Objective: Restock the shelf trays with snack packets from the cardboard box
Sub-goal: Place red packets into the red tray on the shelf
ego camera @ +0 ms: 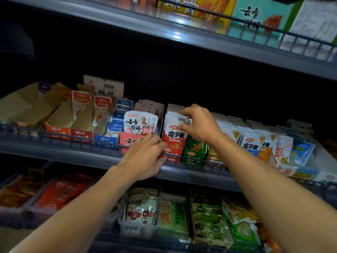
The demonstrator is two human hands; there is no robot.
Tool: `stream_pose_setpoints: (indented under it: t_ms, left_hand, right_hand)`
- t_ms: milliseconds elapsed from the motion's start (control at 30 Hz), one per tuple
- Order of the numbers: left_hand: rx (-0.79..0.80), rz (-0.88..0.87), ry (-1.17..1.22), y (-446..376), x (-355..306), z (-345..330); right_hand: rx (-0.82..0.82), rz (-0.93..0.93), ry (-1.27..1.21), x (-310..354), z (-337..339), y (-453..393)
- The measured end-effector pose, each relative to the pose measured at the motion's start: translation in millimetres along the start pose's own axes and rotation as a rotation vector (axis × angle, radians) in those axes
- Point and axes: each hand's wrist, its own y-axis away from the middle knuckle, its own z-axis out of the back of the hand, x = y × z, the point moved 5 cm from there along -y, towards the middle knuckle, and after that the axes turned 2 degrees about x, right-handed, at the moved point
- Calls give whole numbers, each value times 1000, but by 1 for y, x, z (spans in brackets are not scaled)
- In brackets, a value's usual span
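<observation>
A row of red-and-white snack packets (174,136) stands upright in a red display tray (172,155) on the middle shelf. My right hand (199,123) pinches the tops of these packets between thumb and fingers. My left hand (145,157) lies with fingers fairly straight against the front of the red tray and the shelf's wire rail (102,143); a ring shows on one finger. To the left stands a pink tray with white pork-trotter packets (140,122). No cardboard stock box is in view.
Left on the same shelf are orange trays (60,128), partly empty, and a blue tray (107,140). Green and yellow trays (194,154) and loose packets sit to the right. The shelf above (200,41) overhangs. The shelf below holds clear bins (138,227) of snacks.
</observation>
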Motion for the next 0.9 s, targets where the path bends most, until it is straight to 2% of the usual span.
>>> stream_pose_setpoints:
  t_ms: [167, 367, 700, 900]
  left_hand:
    - [32, 31, 35, 31, 2, 27]
    - [122, 72, 24, 102, 22, 50]
    - [236, 333, 38, 260, 114, 66]
    - [298, 485, 66, 354, 171, 47]
  right_hand:
    - [-18, 57, -24, 25, 15, 27]
    - [142, 185, -145, 93, 5, 55]
    - [512, 407, -334, 255, -84, 80]
    - [655, 511, -385, 347, -150, 97]
